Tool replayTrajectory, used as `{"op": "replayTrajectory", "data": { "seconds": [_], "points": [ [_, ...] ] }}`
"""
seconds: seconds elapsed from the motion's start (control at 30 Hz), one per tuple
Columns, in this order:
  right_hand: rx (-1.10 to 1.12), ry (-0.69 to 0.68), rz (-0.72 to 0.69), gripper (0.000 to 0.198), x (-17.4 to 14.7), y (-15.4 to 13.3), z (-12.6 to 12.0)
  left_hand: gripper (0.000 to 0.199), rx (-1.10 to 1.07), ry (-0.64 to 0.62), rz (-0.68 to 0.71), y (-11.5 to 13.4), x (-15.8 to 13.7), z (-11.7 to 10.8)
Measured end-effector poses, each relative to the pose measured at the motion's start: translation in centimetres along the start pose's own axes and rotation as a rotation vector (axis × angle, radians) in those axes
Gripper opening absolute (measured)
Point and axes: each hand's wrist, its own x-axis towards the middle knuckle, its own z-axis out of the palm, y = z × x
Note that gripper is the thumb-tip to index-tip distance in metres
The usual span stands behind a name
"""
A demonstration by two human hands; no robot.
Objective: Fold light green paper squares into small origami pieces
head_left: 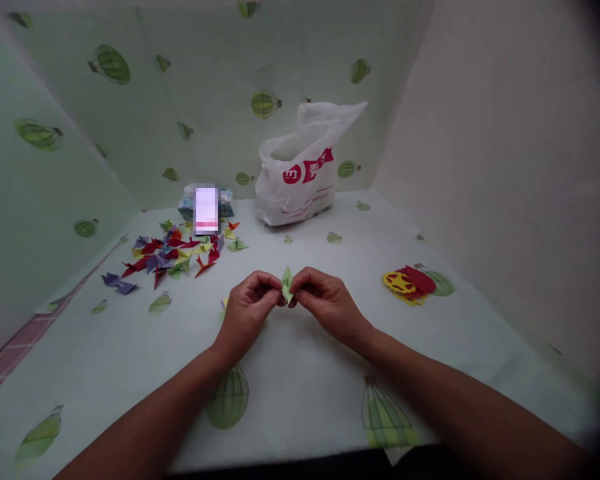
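Note:
A small light-green folded paper (287, 285) is held upright between my two hands, above the middle of the table. My left hand (250, 303) pinches its left side between thumb and fingers. On its right side my right hand (325, 299) has a similar pinch, with the other fingers curled in. Parts of the paper's lower edges are hidden behind my fingertips. A bit of yellowish paper (224, 305) shows behind my left hand, mostly covered by it.
Many-coloured folded paper cranes (163, 257) lie heaped at the back left. Behind them stand a tissue box (186, 205) and a blurred, lit phone screen (207, 208). A white plastic bag (297, 183) stands at the back. Red and yellow cut-outs (410, 283) lie to the right.

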Motion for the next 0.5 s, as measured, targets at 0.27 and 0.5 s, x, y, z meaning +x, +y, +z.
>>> {"op": "replayTrajectory", "data": {
  "seconds": [0.27, 0.5],
  "points": [
    [-0.229, -0.026, -0.130, 0.009, -0.13, -0.19, -0.09, 0.021, -0.075, 0.037, 0.014, -0.51, 0.34, 0.11],
    [0.015, -0.022, 0.123, 0.022, 0.17, -0.23, -0.28, 0.020, 0.017, 0.007, 0.083, -0.53, 0.14, 0.24]
  ]
}}
